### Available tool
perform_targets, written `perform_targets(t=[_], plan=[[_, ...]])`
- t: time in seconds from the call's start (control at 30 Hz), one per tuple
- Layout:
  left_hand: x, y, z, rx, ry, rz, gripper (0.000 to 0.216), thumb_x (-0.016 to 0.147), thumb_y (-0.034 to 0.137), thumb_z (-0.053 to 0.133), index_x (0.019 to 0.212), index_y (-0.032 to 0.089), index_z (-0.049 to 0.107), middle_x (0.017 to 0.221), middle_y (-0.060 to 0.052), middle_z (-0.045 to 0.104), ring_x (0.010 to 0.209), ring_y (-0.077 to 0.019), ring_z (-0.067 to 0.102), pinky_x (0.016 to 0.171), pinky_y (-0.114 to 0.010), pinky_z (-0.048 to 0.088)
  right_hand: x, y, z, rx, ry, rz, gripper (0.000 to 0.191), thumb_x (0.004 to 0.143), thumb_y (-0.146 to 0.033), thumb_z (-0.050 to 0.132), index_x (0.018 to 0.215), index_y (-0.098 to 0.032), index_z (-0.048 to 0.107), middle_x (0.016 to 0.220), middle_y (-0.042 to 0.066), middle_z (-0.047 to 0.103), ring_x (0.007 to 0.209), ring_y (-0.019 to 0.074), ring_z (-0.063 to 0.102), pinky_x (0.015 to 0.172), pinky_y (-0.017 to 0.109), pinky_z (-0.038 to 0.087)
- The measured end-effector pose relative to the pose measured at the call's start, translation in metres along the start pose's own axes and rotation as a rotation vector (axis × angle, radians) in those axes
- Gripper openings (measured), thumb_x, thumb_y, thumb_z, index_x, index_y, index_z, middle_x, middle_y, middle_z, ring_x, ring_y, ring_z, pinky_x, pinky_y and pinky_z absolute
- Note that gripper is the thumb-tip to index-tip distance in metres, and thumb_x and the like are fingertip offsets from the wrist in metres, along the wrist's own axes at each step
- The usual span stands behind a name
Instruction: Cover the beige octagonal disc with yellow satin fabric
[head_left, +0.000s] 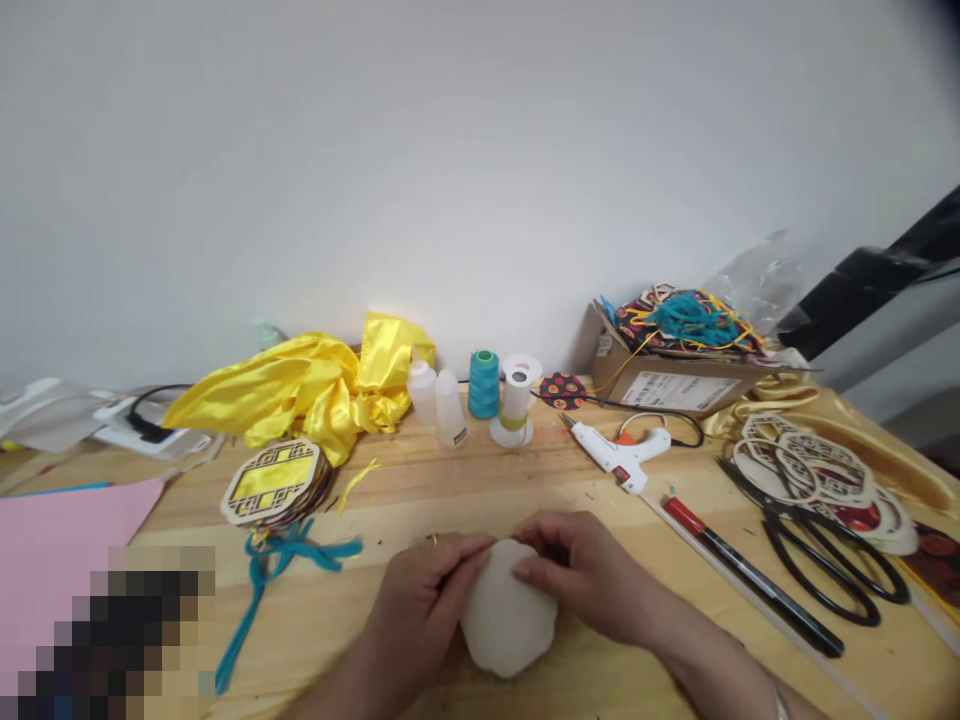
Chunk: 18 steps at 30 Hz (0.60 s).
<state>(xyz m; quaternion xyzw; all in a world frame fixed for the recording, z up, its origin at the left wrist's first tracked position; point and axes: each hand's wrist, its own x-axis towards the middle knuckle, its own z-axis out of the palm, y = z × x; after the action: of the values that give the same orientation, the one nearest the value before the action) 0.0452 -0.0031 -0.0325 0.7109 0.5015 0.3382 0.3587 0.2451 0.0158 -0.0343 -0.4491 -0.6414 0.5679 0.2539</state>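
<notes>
An off-white scalloped disc [510, 615] is grasped by the left hand [424, 600] at its left edge and by the right hand [577, 578] at its upper right, toward the near edge of the wooden bench [420, 490]. Beyond it a white glue gun [616, 452] is laid; nearer the back edge, translucent squeeze bottles [450, 410] and a teal thread spool [484, 388] are stood.

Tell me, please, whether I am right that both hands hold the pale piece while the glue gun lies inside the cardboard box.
Not quite: the head view shows the glue gun on the table, in front of the cardboard box. The left hand and right hand do hold the pale piece.
</notes>
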Motion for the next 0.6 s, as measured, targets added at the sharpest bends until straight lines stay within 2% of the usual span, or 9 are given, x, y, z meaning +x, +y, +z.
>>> perform_targets(t=[0.07, 0.2, 0.3, 0.4, 0.43, 0.5, 0.53, 0.6], plan=[[-0.002, -0.002, 0.002, 0.017, -0.009, 0.012, 0.024, 0.086, 0.028, 0.047, 0.09, 0.026, 0.071, 0.074, 0.001, 0.074, 0.066, -0.0145, 0.067, 0.06, -0.022, 0.052, -0.002, 0.0, 0.001, -0.109, -0.019, -0.018, 0.015, 0.083, -0.026, 0.054, 0.084, -0.018, 0.066, 0.073, 0.0, 0.063, 0.065, 0.0115, 0.052, 0.055, 0.02, 0.037], [-0.002, -0.008, 0.001, 0.055, 0.154, -0.058, 0.025, 0.087, 0.032, 0.045, 0.094, 0.022, 0.068, 0.05, 0.005, 0.062, 0.047, -0.0124, 0.06, 0.047, -0.02, 0.049, -0.002, -0.001, -0.001, -0.29, 0.033, -0.062, 0.029, 0.09, -0.026, 0.044, 0.072, -0.018, 0.065, 0.064, -0.001, 0.061, 0.06, 0.0117, 0.052, 0.052, 0.021, 0.035], [-0.002, -0.01, 0.0, 0.087, 0.217, -0.056, 0.024, 0.087, 0.033, 0.046, 0.095, 0.022, 0.067, 0.051, 0.005, 0.06, 0.047, -0.0123, 0.059, 0.046, -0.02, 0.048, -0.001, -0.001, -0.002, -0.339, 0.066, -0.195, 0.023, 0.09, -0.029, 0.047, 0.089, -0.02, 0.069, 0.076, 0.002, 0.066, 0.069, 0.0143, 0.057, 0.062, 0.023, 0.041], [-0.002, -0.009, 0.001, 0.123, 0.216, 0.031, 0.021, 0.086, 0.031, 0.05, 0.097, 0.024, 0.067, 0.073, 0.001, 0.07, 0.066, -0.014, 0.066, 0.06, -0.022, 0.053, 0.001, 0.0, -0.006, -0.328, 0.269, -0.36, 0.028, 0.089, -0.03, 0.047, 0.109, -0.019, 0.063, 0.099, 0.009, 0.066, 0.087, 0.0179, 0.059, 0.075, 0.027, 0.045], [-0.002, -0.009, 0.001, 0.128, 0.214, 0.052, 0.021, 0.086, 0.03, 0.05, 0.098, 0.024, 0.066, 0.081, -0.001, 0.072, 0.073, -0.0146, 0.067, 0.065, -0.023, 0.054, 0.002, 0.002, -0.008, -0.323, 0.366, -0.365, 0.028, 0.091, -0.029, 0.044, 0.107, -0.018, 0.063, 0.096, 0.009, 0.066, 0.085, 0.0177, 0.06, 0.074, 0.027, 0.045], [-0.004, -0.008, 0.003, 0.121, 0.2, 0.053, 0.023, 0.087, 0.029, 0.047, 0.101, 0.023, 0.064, 0.086, -0.002, 0.072, 0.079, -0.0154, 0.067, 0.069, -0.025, 0.054, 0.004, 0.005, -0.013, -0.352, 0.526, -0.3, 0.03, 0.093, -0.029, 0.038, 0.096, -0.017, 0.065, 0.073, 0.005, 0.064, 0.068, 0.0156, 0.059, 0.064, 0.024, 0.044], [-0.004, -0.008, 0.004, 0.116, 0.192, 0.036, 0.024, 0.088, 0.03, 0.046, 0.103, 0.022, 0.063, 0.085, -0.003, 0.072, 0.078, -0.016, 0.067, 0.069, -0.026, 0.054, 0.006, 0.008, -0.015, -0.383, 0.567, -0.259, 0.032, 0.093, -0.03, 0.037, 0.09, -0.017, 0.065, 0.062, 0.002, 0.06, 0.058, 0.0143, 0.056, 0.058, 0.023, 0.042], [-0.006, -0.007, 0.005, 0.129, 0.14, 0.021, 0.028, 0.086, 0.034, 0.049, 0.107, 0.021, 0.061, 0.091, -0.006, 0.071, 0.083, -0.0191, 0.066, 0.073, -0.031, 0.054, 0.009, 0.013, -0.019, -0.449, 0.59, -0.226, 0.032, 0.093, -0.03, 0.037, 0.084, -0.017, 0.064, 0.052, -0.002, 0.053, 0.049, 0.0126, 0.049, 0.052, 0.023, 0.038]])
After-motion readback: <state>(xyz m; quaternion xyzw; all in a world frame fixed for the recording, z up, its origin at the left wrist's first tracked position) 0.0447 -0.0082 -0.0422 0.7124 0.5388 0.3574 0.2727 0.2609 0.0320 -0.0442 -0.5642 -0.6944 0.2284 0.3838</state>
